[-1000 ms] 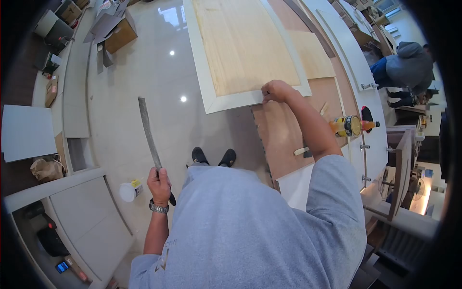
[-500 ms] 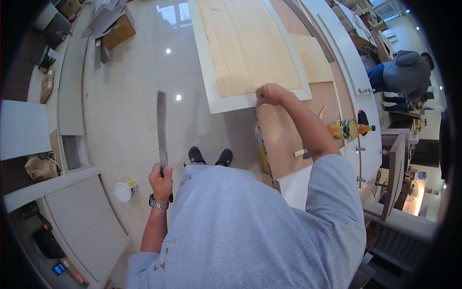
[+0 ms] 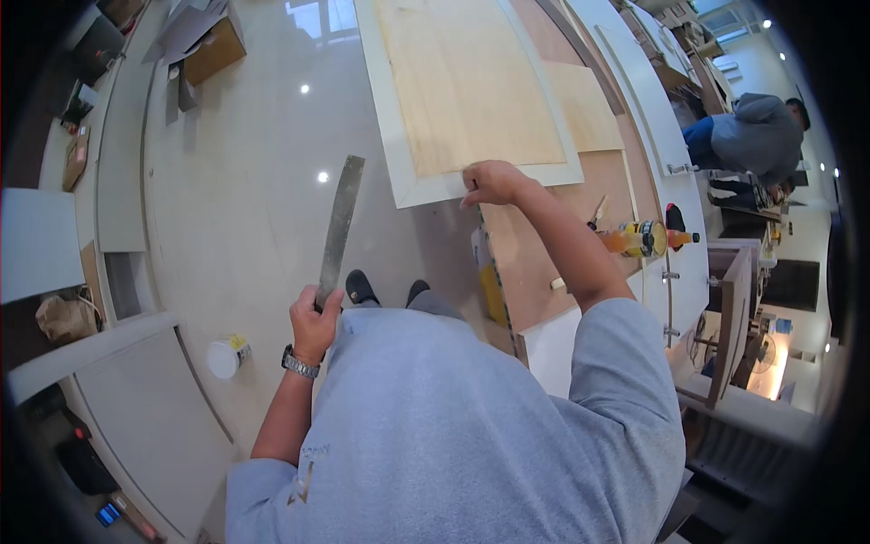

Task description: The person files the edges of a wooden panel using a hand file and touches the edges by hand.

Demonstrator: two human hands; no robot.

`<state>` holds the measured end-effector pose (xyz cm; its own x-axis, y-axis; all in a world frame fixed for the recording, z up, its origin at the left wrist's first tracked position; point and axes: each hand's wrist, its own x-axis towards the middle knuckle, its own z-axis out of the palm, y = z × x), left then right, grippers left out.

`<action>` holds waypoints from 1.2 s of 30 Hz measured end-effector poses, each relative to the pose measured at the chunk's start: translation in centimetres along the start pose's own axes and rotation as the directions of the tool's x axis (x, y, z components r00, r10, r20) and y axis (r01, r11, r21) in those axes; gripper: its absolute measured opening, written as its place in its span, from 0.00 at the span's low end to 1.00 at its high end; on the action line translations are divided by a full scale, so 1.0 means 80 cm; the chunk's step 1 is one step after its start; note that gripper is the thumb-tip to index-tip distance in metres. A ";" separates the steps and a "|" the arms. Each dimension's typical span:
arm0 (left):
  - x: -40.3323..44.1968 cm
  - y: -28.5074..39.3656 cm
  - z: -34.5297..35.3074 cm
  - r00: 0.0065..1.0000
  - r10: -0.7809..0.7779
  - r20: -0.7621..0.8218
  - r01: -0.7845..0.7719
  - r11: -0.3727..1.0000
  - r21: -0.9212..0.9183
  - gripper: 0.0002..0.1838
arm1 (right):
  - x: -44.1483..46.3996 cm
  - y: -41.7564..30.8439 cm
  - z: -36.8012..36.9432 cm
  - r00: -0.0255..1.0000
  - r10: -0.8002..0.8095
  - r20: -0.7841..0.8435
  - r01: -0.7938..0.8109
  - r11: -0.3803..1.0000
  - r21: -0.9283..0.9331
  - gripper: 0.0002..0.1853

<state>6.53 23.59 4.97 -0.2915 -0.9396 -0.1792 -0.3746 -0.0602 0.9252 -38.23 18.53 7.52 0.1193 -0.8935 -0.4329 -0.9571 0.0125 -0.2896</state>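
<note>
My left hand [image 3: 314,322] is wrapped round the lower end of a long flat grey metal strip [image 3: 342,218], which looks like a file. The strip points up and away over the floor, tilted to the right. At the near edge of a white-framed wooden panel [image 3: 471,82], my right hand [image 3: 494,182] is closed, with its fingers curled down at the rim. What those fingers hold, if anything, is hidden. The panel lies on a brown board [image 3: 530,245], its near left corner jutting over the floor.
A jar [image 3: 649,238] and an orange bottle [image 3: 681,238] stand to the right, near a brush [image 3: 598,212]. A white tub [image 3: 227,357] is on the floor at left. Cardboard [image 3: 214,50] lies at the far left. Another person [image 3: 757,140] bends at the far right.
My left hand has moved slightly right, and the metal strip's far end has swung right. My right hand has slid a little left along the panel's near edge.
</note>
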 end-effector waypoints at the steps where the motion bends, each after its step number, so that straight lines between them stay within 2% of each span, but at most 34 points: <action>1: -0.004 -0.002 0.005 1.000 -0.028 0.007 0.028 0.998 -0.059 0.13 | 0.002 0.001 0.006 1.000 0.006 0.015 -0.006 1.000 0.009 0.22; 3: -0.003 -0.004 0.014 0.998 -0.061 0.006 0.061 0.983 -0.171 0.13 | 0.016 0.001 0.006 1.000 0.001 0.025 -0.002 1.000 0.019 0.22; 6: -0.009 0.005 0.036 0.996 -0.078 -0.040 0.072 0.988 -0.140 0.14 | 0.016 0.004 -0.002 0.998 -0.004 0.064 -0.002 0.995 0.099 0.23; 9: -0.019 -0.020 0.072 0.995 -0.066 -0.078 0.055 0.988 -0.141 0.14 | 0.016 0.012 0.004 1.000 -0.007 0.004 0.007 0.991 0.137 0.23; 12: -0.021 -0.020 0.121 0.986 -0.014 -0.165 -0.007 0.992 -0.126 0.20 | 0.004 -0.006 0.001 1.000 -0.001 -0.016 0.002 0.998 0.069 0.23; 15: -0.012 -0.033 0.168 0.981 -0.036 -0.189 0.004 0.986 -0.169 0.30 | -0.004 -0.017 -0.002 0.997 0.066 -0.030 -0.063 0.994 0.091 0.23; 18: -0.005 -0.036 0.204 0.971 0.014 -0.238 -0.023 0.999 -0.036 0.35 | 0.002 -0.004 0.008 0.988 0.129 -0.083 -0.108 0.969 0.223 0.22; 21: 0.008 -0.059 0.235 0.939 0.171 -0.298 -0.167 0.985 0.038 0.36 | 0.005 -0.003 0.011 0.985 0.145 -0.095 -0.122 0.968 0.217 0.22; 24: 0.014 -0.073 0.248 0.942 0.190 -0.278 -0.158 0.979 0.132 0.35 | -0.010 0.013 0.034 0.940 0.084 -0.330 0.059 0.914 0.401 0.17; 27: 0.025 -0.080 0.256 0.924 0.254 -0.286 -0.201 0.959 0.202 0.35 | -0.054 0.035 0.043 0.789 0.208 -0.579 0.144 0.853 0.502 0.13; 30: 0.042 -0.092 0.270 0.888 0.347 -0.301 -0.278 0.928 0.249 0.34 | -0.112 0.075 0.076 0.691 0.362 -0.626 0.095 0.813 0.574 0.11; 33: 0.064 -0.046 0.289 0.894 0.366 -0.258 -0.290 0.912 0.289 0.35 | -0.163 0.079 0.111 0.730 0.512 -0.453 -0.067 0.713 0.698 0.12; 36: 0.089 -0.021 0.320 0.882 0.425 -0.202 -0.333 0.867 0.371 0.36 | -0.196 0.074 0.144 0.702 0.543 -0.460 -0.079 0.702 0.708 0.11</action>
<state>-17.43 25.62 -6.39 -0.2382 -0.9228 0.3028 -0.5542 0.3852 0.7379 -42.75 37.78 2.70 -0.5577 -0.8272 -0.0685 -0.4939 0.3970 -0.7736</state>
